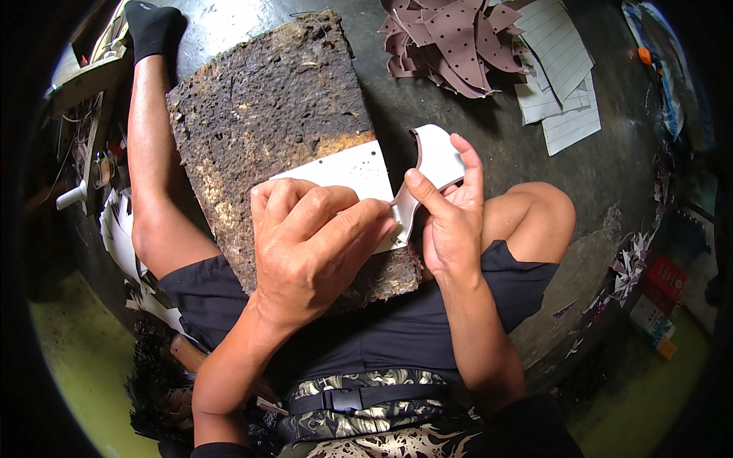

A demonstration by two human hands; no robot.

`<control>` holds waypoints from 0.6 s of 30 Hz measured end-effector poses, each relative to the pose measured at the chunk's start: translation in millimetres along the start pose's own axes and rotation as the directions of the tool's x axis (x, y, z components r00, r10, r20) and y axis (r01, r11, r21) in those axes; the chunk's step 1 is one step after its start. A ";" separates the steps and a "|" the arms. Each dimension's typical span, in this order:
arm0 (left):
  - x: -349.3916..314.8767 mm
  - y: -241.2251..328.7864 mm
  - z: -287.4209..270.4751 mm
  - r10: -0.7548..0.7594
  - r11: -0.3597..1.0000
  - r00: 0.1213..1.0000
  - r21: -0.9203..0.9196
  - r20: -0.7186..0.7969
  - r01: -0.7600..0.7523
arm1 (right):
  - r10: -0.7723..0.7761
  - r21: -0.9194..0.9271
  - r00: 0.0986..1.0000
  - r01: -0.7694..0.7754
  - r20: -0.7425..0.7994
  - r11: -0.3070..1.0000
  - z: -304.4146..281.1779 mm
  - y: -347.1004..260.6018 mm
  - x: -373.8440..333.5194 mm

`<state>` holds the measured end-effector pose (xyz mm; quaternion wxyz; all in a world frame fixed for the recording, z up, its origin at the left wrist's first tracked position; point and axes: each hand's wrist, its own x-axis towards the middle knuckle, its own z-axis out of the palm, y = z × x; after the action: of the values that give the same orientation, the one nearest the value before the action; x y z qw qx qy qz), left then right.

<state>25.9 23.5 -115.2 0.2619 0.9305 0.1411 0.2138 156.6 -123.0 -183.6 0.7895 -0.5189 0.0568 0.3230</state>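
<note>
My right hand holds a curved white cut piece with a brown edge, like leather or synthetic leather. Its thumb lies on top and its fingers are underneath. The piece's narrow part runs down to the fingertips of my left hand. Those fingers are pinched together over the piece; whether something small is between them is hidden. Beneath my left hand, a flat white sheet with small dark holes rests on a rough, dark-stained block, which lies tilted across my lap.
A heap of brown cut pieces with punched holes lies on the dark floor at the far right. Beside it are lined paper sheets. Scraps and a red box sit farther right. White offcuts lie beside my left leg.
</note>
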 end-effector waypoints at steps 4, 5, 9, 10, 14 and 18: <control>0.4 0.0 2.4 0.004 1.000 1.000 0.019 -0.008 -0.004 | 0.007 0.000 1.000 -0.007 0.000 1.000 -1.7 1.0 1.4; 0.3 -0.1 3.4 0.012 1.000 1.000 0.019 -0.023 -0.011 | 0.014 -0.003 1.000 -0.014 -0.014 1.000 -1.9 1.2 1.6; -1.4 -0.9 6.5 0.034 0.999 0.997 0.031 -0.063 -0.032 | 0.000 -0.001 1.000 0.000 -0.014 1.000 -1.9 1.5 1.2; -1.9 -1.2 6.8 0.040 0.999 0.997 0.036 -0.069 -0.038 | 0.001 -0.001 1.000 -0.001 -0.019 1.000 -1.9 1.4 1.0; -3.6 -3.0 6.8 0.069 0.996 0.995 0.054 -0.073 -0.065 | -0.005 -0.004 0.999 0.005 -0.036 1.000 -2.3 1.4 1.6; -4.0 -2.6 7.8 0.082 0.994 0.994 0.078 -0.069 -0.076 | -0.030 -0.025 0.998 0.028 -0.055 0.999 -4.2 1.5 3.6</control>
<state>25.6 20.8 -123.9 0.2127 0.9363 0.1214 0.2519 159.7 -124.5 -188.2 0.7860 -0.5377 0.0671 0.2977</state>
